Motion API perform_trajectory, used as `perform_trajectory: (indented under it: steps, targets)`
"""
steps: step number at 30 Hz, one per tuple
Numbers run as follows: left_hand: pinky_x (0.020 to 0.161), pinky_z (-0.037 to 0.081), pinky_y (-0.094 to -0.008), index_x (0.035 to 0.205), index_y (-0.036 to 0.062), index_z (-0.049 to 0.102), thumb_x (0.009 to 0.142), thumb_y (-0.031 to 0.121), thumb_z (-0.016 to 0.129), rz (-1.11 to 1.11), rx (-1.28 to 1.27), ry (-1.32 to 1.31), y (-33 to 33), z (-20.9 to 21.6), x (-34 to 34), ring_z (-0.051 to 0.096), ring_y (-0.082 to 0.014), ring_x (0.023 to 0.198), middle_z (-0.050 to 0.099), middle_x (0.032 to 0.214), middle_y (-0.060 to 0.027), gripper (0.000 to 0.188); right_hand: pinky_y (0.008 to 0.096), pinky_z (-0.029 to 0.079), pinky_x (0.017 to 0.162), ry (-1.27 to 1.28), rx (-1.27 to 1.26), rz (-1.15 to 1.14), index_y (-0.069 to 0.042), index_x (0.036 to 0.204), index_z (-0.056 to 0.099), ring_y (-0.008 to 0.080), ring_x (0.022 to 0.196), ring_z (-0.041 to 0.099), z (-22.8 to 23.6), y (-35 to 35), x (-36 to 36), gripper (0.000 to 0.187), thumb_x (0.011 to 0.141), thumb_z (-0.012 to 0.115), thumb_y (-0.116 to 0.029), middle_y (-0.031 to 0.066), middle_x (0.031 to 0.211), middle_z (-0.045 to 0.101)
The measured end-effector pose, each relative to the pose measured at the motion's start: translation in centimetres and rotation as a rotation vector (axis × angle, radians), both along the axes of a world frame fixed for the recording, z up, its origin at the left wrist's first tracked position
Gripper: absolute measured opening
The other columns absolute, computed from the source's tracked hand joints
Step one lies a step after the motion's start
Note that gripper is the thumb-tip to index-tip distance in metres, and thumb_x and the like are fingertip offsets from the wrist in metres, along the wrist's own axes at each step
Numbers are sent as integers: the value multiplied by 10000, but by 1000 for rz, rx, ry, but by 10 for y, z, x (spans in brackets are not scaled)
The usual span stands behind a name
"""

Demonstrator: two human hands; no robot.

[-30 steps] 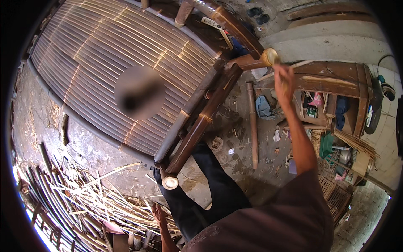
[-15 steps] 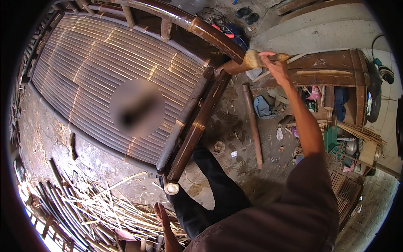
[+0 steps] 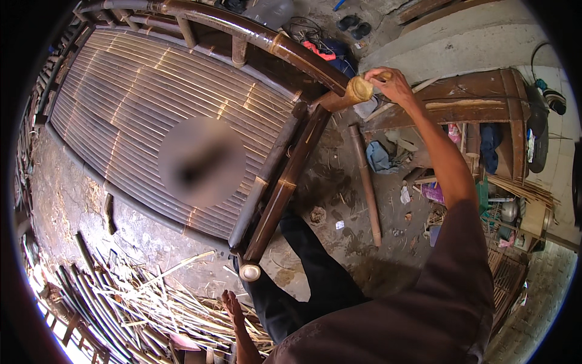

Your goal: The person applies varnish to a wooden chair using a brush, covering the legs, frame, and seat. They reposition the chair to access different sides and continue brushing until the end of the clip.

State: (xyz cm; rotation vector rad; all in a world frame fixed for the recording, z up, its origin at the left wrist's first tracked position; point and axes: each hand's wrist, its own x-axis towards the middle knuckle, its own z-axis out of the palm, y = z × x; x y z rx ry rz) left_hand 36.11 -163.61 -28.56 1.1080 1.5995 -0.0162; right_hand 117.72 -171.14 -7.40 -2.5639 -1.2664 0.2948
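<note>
A dark, glossy bamboo bench or bed frame [image 3: 267, 224] stands before me, with a seat of narrow bamboo slats [image 3: 139, 79]. At the far right corner its thick top rail [image 3: 303, 57] ends at a pale cut bamboo end [image 3: 360, 89]. There my right hand [image 3: 395, 86] is closed round the yellowish handle of a brush [image 3: 383, 76]; its bristles are hardly visible now. Low in the view, my left hand [image 3: 232, 308] holds nothing, fingers stretched out, beside my leg. A blurred round patch hides part of the slats.
Split bamboo strips and dark poles [image 3: 182, 303] lie heaped at lower left. A loose bamboo pole [image 3: 365, 185] and a blue cloth [image 3: 380, 156] lie on the floor. To the right stands a brown wooden bench [image 3: 467, 100] with clutter beneath. Dark sandals [image 3: 354, 25] lie at the back.
My right hand has shifted slightly left and up at the rail's end. The brush bristles, plain before, are mostly out of sight, and the cut bamboo end shows. My left hand stays low.
</note>
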Motion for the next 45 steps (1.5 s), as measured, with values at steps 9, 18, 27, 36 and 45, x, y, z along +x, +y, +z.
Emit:
perform_trajectory:
  steps: [9,18,27,36,45]
  targets:
    - [836,435,-364,1267,-42,474,959,351,490,-67,4,79,-4,-14,-34,544,-246,940,570,1103,-177,500,361,521,741,-83,220,116,-76,901,661,323,868,661,-19,-17,-20,70,843,636,-108,135,920,687]
    - [795,446,-354,1251,-54,475,962,310,487,-96,69,21,-5,-17,-43,537,-242,877,555,990,-171,464,337,515,808,437,518,-698,-128,1075,662,204,932,651,-33,-17,-18,202,909,595,-222,54,1042,673]
    - [771,434,-331,1260,-48,467,953,345,522,-8,-13,-2,-4,2,-20,513,-200,862,555,942,-129,502,364,519,667,54,14,-660,3,1008,639,190,793,663,-48,-59,11,438,831,684,-395,92,978,655]
    - [845,457,-379,1275,-51,484,957,370,515,-105,68,61,-4,-18,-26,585,-271,950,594,1084,-215,529,323,487,688,-195,359,-450,-95,961,679,148,699,606,-14,10,-28,178,891,635,-253,66,769,641]
    - [876,450,-387,1282,-74,462,977,347,468,-66,37,23,-5,4,-3,580,-308,1030,596,1107,-260,520,403,490,824,-153,216,-118,-128,979,671,346,973,602,-120,-2,-121,130,881,589,-101,122,1017,627]
